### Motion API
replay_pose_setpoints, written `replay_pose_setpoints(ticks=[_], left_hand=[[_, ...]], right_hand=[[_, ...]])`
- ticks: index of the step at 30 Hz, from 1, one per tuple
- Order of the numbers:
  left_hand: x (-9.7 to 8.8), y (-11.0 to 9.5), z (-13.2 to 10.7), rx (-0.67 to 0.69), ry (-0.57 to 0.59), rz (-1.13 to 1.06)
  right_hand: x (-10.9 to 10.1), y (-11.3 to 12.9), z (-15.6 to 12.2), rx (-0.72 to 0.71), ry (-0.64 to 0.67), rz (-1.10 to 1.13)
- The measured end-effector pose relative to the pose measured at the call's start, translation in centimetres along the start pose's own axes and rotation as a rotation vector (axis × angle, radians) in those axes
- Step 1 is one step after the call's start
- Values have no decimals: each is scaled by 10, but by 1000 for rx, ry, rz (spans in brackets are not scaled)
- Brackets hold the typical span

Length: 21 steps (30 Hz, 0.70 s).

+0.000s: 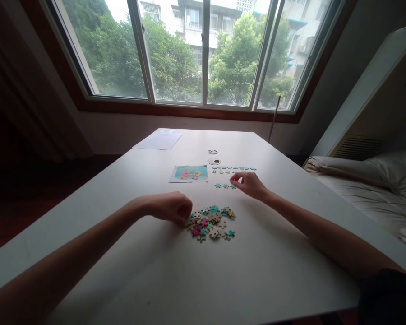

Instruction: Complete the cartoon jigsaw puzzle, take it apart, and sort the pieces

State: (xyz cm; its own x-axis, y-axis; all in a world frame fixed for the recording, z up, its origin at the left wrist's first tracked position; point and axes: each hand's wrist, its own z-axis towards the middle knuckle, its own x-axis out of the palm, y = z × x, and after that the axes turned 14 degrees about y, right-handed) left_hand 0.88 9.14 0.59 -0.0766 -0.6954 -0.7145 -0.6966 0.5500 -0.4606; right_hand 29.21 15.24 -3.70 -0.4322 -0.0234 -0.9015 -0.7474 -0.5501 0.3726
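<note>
A loose pile of jigsaw puzzle pieces (209,223), some colourful side up and some plain brown, lies on the white table (149,275). At the pile's left edge is my left hand (172,207), its fingers curled together; whatever they hold, if anything, is hidden. Farther off, my right hand (249,184) pinches a puzzle piece (233,187) at the right end of a short row. Two longer rows of pieces (228,168) lie just beyond that hand. Left of the rows is a picture sheet (191,173) with pink and yellow figures on blue.
Two small round items (214,161) lie behind the rows. White paper (159,140) rests at the table's far left corner. A window (176,58) stands beyond the table, and a pale padded seat (355,185) is to the right.
</note>
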Motion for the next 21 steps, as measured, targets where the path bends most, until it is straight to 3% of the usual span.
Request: replay_pose_setpoints(ticks=[6, 12, 18, 21], left_hand=[[-3, 0, -1, 17, -6, -6], [-4, 6, 2, 30, -20, -72], [-5, 17, 7, 105, 13, -323], [-5, 15, 9, 166, -46, -534]], right_hand=[[6, 35, -13, -132, 21, 101], [5, 51, -19, -196, 84, 171], [6, 58, -23, -192, 151, 253], [7, 64, -27, -238, 131, 271]])
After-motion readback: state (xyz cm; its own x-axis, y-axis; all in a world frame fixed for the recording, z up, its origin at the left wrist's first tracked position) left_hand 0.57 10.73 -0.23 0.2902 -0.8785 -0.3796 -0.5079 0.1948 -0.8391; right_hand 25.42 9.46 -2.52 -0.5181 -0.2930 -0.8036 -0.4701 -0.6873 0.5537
